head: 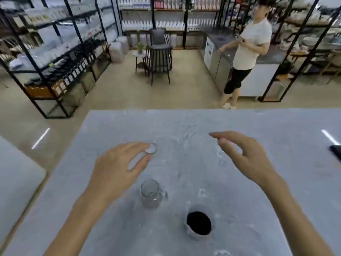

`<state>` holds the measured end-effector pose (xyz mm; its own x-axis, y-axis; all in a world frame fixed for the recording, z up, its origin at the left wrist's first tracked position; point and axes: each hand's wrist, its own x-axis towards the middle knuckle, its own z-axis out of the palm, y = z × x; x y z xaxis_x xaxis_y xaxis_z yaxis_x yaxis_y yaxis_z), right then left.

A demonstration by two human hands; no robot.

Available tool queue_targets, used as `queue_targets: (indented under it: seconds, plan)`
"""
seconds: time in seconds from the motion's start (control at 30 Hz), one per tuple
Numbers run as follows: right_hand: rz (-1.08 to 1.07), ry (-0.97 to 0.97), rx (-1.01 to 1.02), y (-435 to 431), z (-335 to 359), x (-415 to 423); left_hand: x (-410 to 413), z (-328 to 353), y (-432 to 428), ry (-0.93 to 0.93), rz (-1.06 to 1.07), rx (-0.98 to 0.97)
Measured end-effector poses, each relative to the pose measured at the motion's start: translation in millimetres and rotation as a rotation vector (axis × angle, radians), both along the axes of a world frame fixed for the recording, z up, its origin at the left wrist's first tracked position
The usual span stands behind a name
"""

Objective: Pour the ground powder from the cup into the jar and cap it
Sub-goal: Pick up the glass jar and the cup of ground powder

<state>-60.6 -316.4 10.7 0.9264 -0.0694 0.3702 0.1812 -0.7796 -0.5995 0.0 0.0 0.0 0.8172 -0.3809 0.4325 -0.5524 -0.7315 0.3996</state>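
Observation:
A clear glass jar [151, 194] stands upright and uncapped near the middle of the grey table [276, 163]. To its right and nearer me sits a grey cup [199, 223] filled with dark ground powder. A small round cap [151, 148] lies on the table beyond the jar. My left hand [120, 163] hovers over the table with fingers spread, its fingertips touching or almost touching the cap. My right hand [245, 156] is raised above the table to the right, fingers loosely curved, holding nothing.
A dark flat object [336, 151] lies at the table's right edge. Beyond the table a person [247, 50] stands by a counter. Black shelving racks [55, 52] line the left side, and a chair [158, 60] with a small side table stands farther back.

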Motion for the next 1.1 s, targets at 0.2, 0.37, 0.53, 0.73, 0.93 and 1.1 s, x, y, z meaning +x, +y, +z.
queue_targets:
  seconds: [0.2, 0.37, 0.53, 0.73, 0.93, 1.1]
  plan:
    - [-0.09, 0.44, 0.282, 33, -132, -90, -71, -116, 40, 0.482, 0.099, 0.2]
    - [-0.085, 0.536, 0.266, 52, -149, -107, -85, -144, 62, 0.549, 0.16, 0.209]
    - [-0.041, 0.533, 0.21, 77, -145, -77, -65, -154, 68, 0.523, 0.223, 0.161]
    - [-0.034, 0.74, 0.609, 141, -175, 4, -37, -190, 35, 0.916, 0.295, -0.436]
    - [-0.072, 0.879, 0.745, 173, -188, 67, -43, -193, -4, 1.053, 0.195, -0.704]
    - [-0.109, 0.892, 0.888, 190, -197, 37, -19, -196, -5, 1.242, 0.097, -0.838]
